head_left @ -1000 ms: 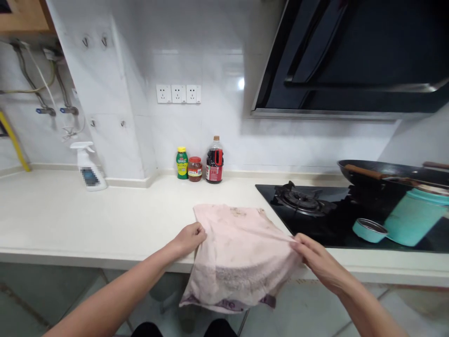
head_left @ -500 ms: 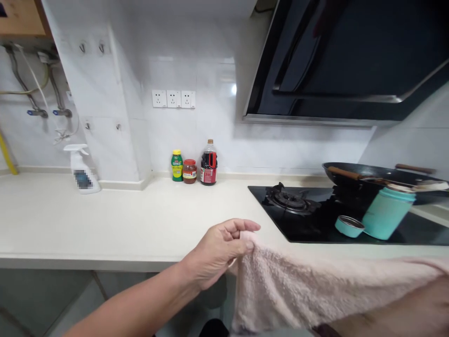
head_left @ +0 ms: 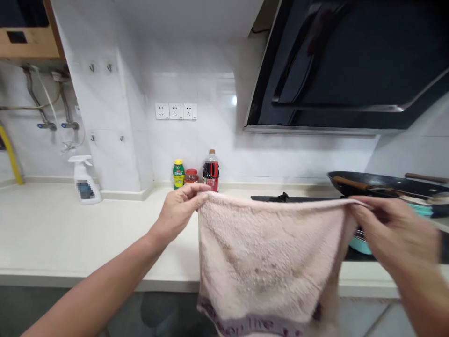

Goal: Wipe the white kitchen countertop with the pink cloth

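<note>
A pale pink towel (head_left: pixel 270 252) hangs spread between my two hands, in front of the counter edge. Dark spots mark its middle, and a purple band with lettering runs along its lower part. My left hand (head_left: pixel 182 206) pinches the upper left corner between thumb and fingers. At the upper right corner, my right hand (head_left: pixel 396 229) grips the edge, slightly blurred. Behind the towel, much of the black gas stove (head_left: pixel 259 199) is hidden. A turquoise lid or cup (head_left: pixel 361 244) shows partly between the towel and my right hand.
On the pale counter (head_left: pixel 42 234) stands a white spray bottle (head_left: pixel 86 182). By the wall are a green bottle (head_left: pixel 178 174), a red-lidded jar (head_left: pixel 191 176) and a dark sauce bottle (head_left: pixel 211 171). A wok (head_left: pixel 382 180) sits at the right, under the range hood (head_left: pixel 343 70).
Both hands have risen, stretching the towel's top edge level. My right hand has come into clear view from the lower right. The view has tilted up slightly.
</note>
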`<act>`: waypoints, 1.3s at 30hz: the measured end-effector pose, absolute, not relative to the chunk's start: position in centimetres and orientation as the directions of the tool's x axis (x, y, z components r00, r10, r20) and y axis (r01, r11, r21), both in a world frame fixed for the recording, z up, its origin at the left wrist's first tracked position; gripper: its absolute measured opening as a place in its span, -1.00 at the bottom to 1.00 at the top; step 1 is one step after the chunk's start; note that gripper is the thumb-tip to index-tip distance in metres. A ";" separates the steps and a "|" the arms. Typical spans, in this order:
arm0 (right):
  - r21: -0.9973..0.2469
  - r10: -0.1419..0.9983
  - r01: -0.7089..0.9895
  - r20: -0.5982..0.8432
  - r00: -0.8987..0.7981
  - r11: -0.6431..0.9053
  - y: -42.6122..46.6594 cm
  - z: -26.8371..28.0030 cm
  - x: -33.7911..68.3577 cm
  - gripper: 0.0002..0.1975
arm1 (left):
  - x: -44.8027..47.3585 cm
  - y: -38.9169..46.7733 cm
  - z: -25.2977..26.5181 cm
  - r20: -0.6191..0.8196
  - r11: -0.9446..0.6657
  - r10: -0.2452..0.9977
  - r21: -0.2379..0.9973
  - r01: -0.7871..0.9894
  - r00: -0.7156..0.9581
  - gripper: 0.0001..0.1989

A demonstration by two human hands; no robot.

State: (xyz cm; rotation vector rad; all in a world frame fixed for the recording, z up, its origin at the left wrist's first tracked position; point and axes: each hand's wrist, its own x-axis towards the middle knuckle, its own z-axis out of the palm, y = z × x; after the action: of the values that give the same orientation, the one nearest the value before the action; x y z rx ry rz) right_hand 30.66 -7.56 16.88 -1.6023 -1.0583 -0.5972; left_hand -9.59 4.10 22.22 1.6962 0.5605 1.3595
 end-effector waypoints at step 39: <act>-0.160 0.993 0.986 0.118 -0.031 0.050 7.0 2.1 20.4 -0.35 | -10.1 11.8 6.9 0.169 -0.626 0.777 0.303 0.718 0.606 -0.46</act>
State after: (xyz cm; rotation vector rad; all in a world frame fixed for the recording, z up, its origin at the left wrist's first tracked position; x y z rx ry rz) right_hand 20.38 6.96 2.09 -2.0390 -2.1242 0.0502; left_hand -10.09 11.75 6.87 2.6277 1.2396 0.4228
